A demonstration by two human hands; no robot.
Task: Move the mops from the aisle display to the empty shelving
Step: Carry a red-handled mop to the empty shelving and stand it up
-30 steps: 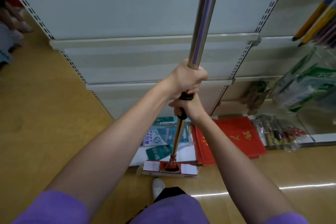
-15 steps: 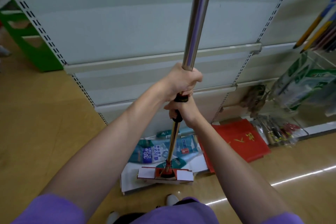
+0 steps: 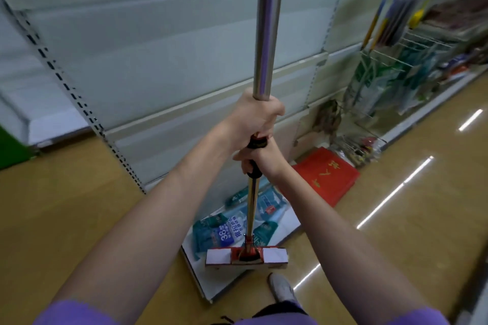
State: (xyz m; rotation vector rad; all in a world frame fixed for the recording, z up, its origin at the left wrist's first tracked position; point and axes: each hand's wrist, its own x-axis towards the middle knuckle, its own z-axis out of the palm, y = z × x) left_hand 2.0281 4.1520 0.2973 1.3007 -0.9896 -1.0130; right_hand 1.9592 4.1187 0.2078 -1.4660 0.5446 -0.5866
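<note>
Fingers of the left hand [image 3: 257, 116] and right hand [image 3: 260, 159] clench the sponge mop [image 3: 266, 42], upright, head over the base shelf's [image 3: 211, 283] front edge (packets there). Placement on the empty shelving [image 3: 163, 42] looks unfinished.

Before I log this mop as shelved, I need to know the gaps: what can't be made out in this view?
- Mop: handle top cut off by the upper edge of the head view.
- Pole section under the left hand and right hand: hidden by the hands.
- Whether the mop head touches the floor: cannot tell.
- Hanging goods at right: motion-blurred.
- Blue packets: small print unreadable.
</note>
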